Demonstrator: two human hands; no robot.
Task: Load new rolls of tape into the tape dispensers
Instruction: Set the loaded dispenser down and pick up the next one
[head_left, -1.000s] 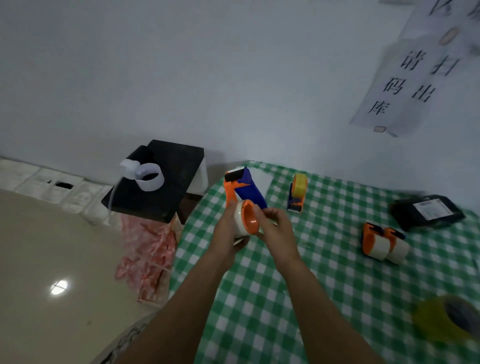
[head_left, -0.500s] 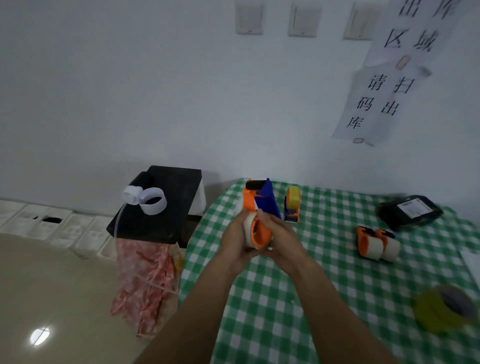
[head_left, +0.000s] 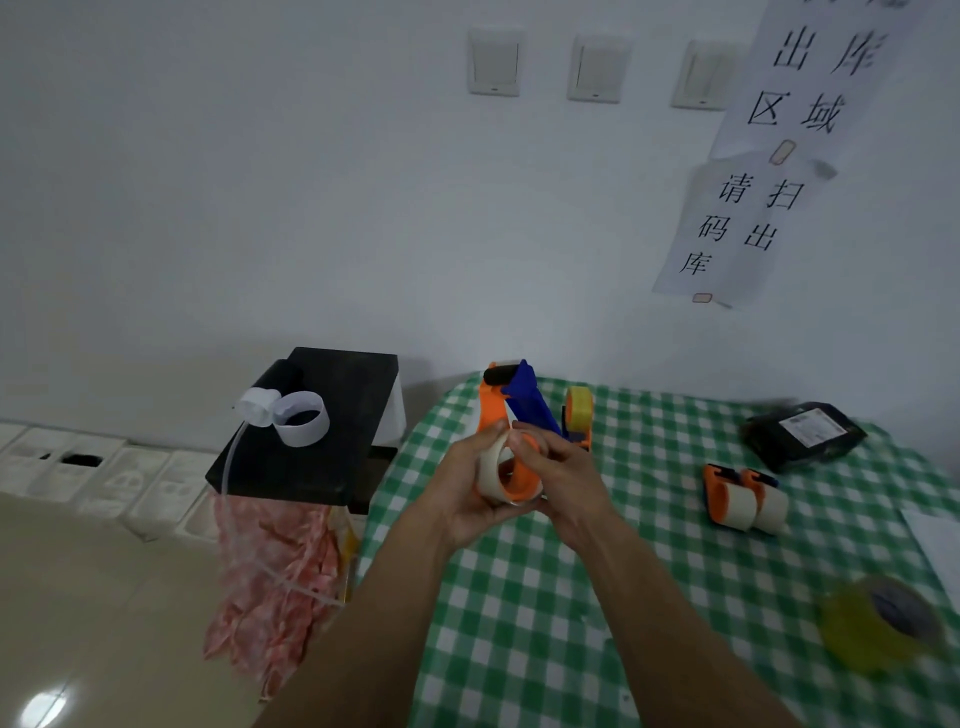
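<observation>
Evidently both hands share one job: the left hand (head_left: 462, 493) cups a pale roll of tape (head_left: 492, 470) from the left, thumb laid over its top. The right hand (head_left: 566, 480) grips the orange-and-blue tape dispenser (head_left: 491, 410) at its orange hub (head_left: 519, 480), fingers curled against the roll's open side. The roll sits around the hub, held above the near-left part of the table (head_left: 519, 597). Whether it is fully seated I cannot tell, since fingers cover the rim.

I judge the roll light and stiff across its core, smooth on the outer wrap and sticky at any loose end, so it is best taken round the rim or by its flat faces. Pressing it on squarely, not tilted, should spare the hub's thin plastic. The dispenser looks like hard, light plastic of awkward shape. Its blue handle (head_left: 530, 402) is the sure hold, and the end by the black roller (head_left: 501, 374) probably carries cutter teeth worth avoiding.

Just behind stands a smaller dispenser (head_left: 577, 413) with yellow tape. Farther right lie two orange dispensers (head_left: 730, 506) carrying pale rolls, side by side, then a black parcel (head_left: 802, 434) near the wall. A yellowish roll (head_left: 878, 631) lies blurred at the near right. Left of the table, a black stand (head_left: 332, 457) bears empty white tape cores (head_left: 306, 435).
</observation>
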